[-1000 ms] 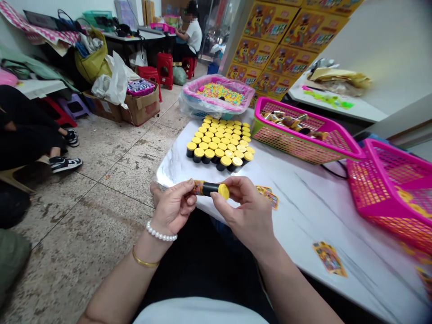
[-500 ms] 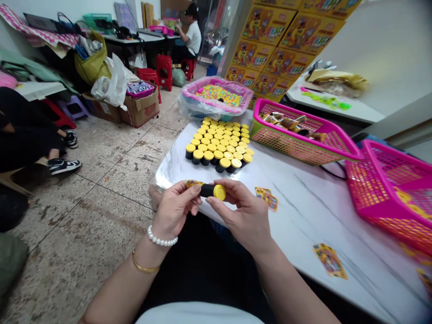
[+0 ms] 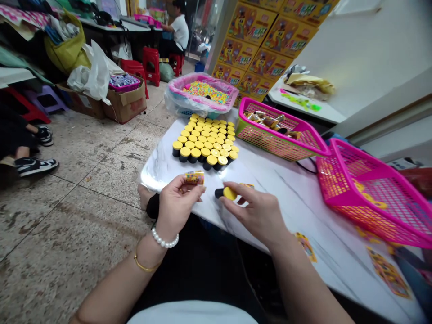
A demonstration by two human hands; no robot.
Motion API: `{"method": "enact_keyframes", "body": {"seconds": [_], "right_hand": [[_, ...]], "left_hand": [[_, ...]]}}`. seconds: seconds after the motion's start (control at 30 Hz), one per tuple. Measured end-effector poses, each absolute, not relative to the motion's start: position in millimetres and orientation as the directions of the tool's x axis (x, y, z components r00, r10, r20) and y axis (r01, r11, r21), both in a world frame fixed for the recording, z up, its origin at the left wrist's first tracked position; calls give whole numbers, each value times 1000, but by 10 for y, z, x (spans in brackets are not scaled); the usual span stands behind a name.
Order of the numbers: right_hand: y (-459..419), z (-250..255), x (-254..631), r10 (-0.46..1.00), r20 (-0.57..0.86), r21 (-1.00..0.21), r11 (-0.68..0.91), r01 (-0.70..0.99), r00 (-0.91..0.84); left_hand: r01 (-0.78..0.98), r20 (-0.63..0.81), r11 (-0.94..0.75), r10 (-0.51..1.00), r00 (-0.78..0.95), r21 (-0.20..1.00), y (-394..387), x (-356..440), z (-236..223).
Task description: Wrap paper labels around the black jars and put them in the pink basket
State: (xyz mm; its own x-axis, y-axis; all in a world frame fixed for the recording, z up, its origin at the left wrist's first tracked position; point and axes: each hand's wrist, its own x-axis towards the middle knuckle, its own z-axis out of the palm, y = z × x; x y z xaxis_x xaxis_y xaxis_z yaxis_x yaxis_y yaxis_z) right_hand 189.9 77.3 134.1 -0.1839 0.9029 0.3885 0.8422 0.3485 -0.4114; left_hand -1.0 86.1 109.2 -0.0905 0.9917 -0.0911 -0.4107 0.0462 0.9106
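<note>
My left hand (image 3: 178,200) pinches a curled, colourful printed label (image 3: 195,178) between thumb and fingers, above the table's near edge. A short way to the right, my right hand (image 3: 256,209) grips a small black tube (image 3: 219,193) by its yellow cap (image 3: 230,193); the tube lies on its side in the air, apart from the label. Beyond both hands, several black tubes with yellow caps (image 3: 205,139) stand upright in close rows. Part of another printed label (image 3: 248,185) shows on the table behind my right hand.
A pink-lined basin of colourful beads (image 3: 202,96) stands behind the tubes. At right are a pink-green basket of wrapped packets (image 3: 283,130) and a pink basket (image 3: 357,180) with yellow pieces. Printed labels (image 3: 305,246) lie near my right forearm. A person (image 3: 178,31) sits far off.
The label and tube, touching earlier, are now apart: my left hand keeps the label while my right hand has drawn the tube rightward. The view has turned a little to the right.
</note>
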Motion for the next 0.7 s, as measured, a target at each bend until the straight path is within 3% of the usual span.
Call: {"method": "enact_keyframes", "body": {"seconds": [0.07, 0.13, 0.23, 0.37, 0.57, 0.7], "right_hand": [[806, 1233, 1887, 898, 362, -365, 383, 848, -250], [818, 1165, 1858, 895, 356, -395, 405, 825, -269], [802, 1127, 1830, 902, 360, -464, 396, 792, -240], [754, 1102, 1834, 925, 344, -552, 340, 761, -164], [754, 1146, 1853, 962, 263, -678, 239, 695, -74], [813, 1237, 1856, 979, 202, -756, 174, 631, -28]], "left_hand": [[-222, 8, -24, 997, -71, 975, 841, 17, 1061], [-12, 94, -95, 994, -64, 995, 821, 34, 1026], [271, 197, -168, 977, -83, 948, 801, 26, 981], [507, 257, -199, 965, -47, 838, 806, -30, 969], [586, 124, -297, 940, 317, 754, 808, -100, 1131], [540, 100, -282, 935, 342, 793, 805, -107, 1186]]}}
